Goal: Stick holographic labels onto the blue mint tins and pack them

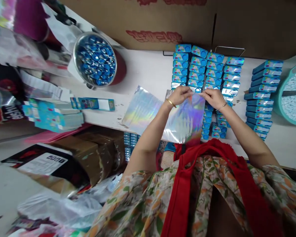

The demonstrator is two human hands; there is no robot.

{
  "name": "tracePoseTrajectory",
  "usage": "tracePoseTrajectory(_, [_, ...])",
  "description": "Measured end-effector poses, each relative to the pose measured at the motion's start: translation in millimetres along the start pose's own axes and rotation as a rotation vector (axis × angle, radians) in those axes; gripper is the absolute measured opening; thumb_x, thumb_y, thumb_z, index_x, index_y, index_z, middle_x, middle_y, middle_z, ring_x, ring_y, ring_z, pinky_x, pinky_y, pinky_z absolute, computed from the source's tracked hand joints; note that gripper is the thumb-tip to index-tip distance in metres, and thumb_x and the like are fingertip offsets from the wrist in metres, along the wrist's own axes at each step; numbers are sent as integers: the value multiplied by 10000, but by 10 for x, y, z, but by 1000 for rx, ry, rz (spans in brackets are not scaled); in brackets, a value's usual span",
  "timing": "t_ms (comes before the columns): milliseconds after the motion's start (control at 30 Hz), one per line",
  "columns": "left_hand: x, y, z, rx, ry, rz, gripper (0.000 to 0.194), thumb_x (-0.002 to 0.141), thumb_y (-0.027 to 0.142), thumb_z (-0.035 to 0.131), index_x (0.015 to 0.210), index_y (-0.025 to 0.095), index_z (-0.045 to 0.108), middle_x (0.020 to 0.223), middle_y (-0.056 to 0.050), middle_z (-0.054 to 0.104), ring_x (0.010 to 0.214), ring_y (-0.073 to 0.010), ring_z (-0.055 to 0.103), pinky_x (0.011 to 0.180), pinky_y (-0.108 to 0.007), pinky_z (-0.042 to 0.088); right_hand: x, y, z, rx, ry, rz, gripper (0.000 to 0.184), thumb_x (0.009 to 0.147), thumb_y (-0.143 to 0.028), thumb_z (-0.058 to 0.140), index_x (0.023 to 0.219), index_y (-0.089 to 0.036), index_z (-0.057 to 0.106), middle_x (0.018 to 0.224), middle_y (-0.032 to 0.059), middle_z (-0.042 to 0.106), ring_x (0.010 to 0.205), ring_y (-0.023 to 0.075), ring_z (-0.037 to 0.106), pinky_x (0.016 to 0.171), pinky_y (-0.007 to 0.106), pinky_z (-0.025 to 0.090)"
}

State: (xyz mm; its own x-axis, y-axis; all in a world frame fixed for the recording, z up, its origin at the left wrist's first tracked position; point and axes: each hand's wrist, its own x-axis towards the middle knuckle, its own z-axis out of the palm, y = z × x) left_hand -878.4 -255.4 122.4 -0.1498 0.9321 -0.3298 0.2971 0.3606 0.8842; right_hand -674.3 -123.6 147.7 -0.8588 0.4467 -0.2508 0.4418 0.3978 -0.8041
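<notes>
A shiny holographic sheet or bag [184,121] hangs in front of me, its top edge pinched by both hands. My left hand [180,95] closes on that edge at its left part. At the right corner my right hand [213,98] grips it with thumb and fingers pressed together. Another holographic sheet [144,110] lies flat on the white table to the left. Just beyond my hands stand several columns of small blue boxes [197,69], partly covered by my hands and the sheet.
A metal pot [75,61] of blue foil-like pieces stands at left. Flattened blue cartons [56,113] lie near the table's left edge. More blue boxes [260,105] are stacked at right, beside a teal tub [277,103] of pale pellets. A large cardboard box [162,19] borders the back.
</notes>
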Motion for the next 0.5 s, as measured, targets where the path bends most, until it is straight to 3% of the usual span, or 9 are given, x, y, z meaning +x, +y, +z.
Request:
tracePoseTrajectory(67, [36, -38, 8, -88, -23, -27, 359, 859, 490, 630, 677, 181, 608, 740, -27, 655, 741, -160, 588, 791, -293, 492, 9, 36, 21, 127, -38, 3, 571, 934, -708, 453, 757, -201, 647, 680, 9, 596, 660, 152, 499, 644, 295, 366])
tracePoseTrajectory(133, [63, -66, 25, -103, -41, -33, 349, 865, 482, 603, 706, 172, 614, 754, -37, 660, 746, -162, 601, 748, -282, 482, 8, 85, 49, 228, -57, 16, 584, 913, -739, 455, 790, -204, 652, 675, 2, 597, 661, 151, 515, 650, 297, 396])
tracePoseTrajectory(200, [81, -65, 59, -30, -14, 20, 347, 881, 491, 581, 806, 161, 654, 851, -68, 704, 831, -192, 641, 805, -310, 495, 0, 133, 81, 310, -7, 63, 599, 888, -771, 465, 746, -212, 629, 636, -2, 589, 634, 153, 540, 649, 306, 425])
tracePoseTrajectory(333, [92, 55, 198, 296, 128, 196, 408, 943, 530, 560, 1156, 200, 671, 1290, -120, 687, 1225, -275, 600, 1074, -430, 406, -3, 167, 149, 473, 69, 160, 627, 778, -845, 557, 671, -229, 597, 563, -14, 593, 544, 150, 575, 588, 311, 451])
tracePoseTrajectory(500, [109, 233, 382, 533, 150, 200, 379, 1044, 426, 386, 1041, 223, 706, 1175, -103, 716, 1160, -273, 607, 1018, -466, 399, 39, 159, 253, 552, 165, 213, 685, 719, -913, 534, 591, -241, 522, 469, -30, 549, 454, 144, 551, 511, 310, 424])
